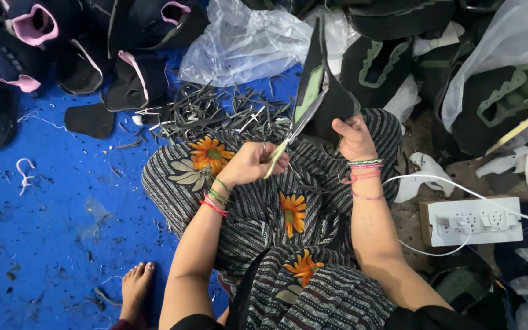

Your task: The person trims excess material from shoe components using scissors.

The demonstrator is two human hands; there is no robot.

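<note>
black shoe upper [325, 91] | green-lined, upright | scissors [288, 142] | blades at its edge

The shoe piece [328, 98] looks like soft black cloth, matt, with a pale green lining. The scissors [288, 142] have shiny metal blades and a yellowish plastic handle. The bags [245, 43] are thin, clear, crinkly plastic that shines. The mat [50, 208] is blue and rough, with dirt on it. The power strip [475, 221] is smooth white plastic. The trousers [276, 220] are striped cloth with orange flowers.
</note>
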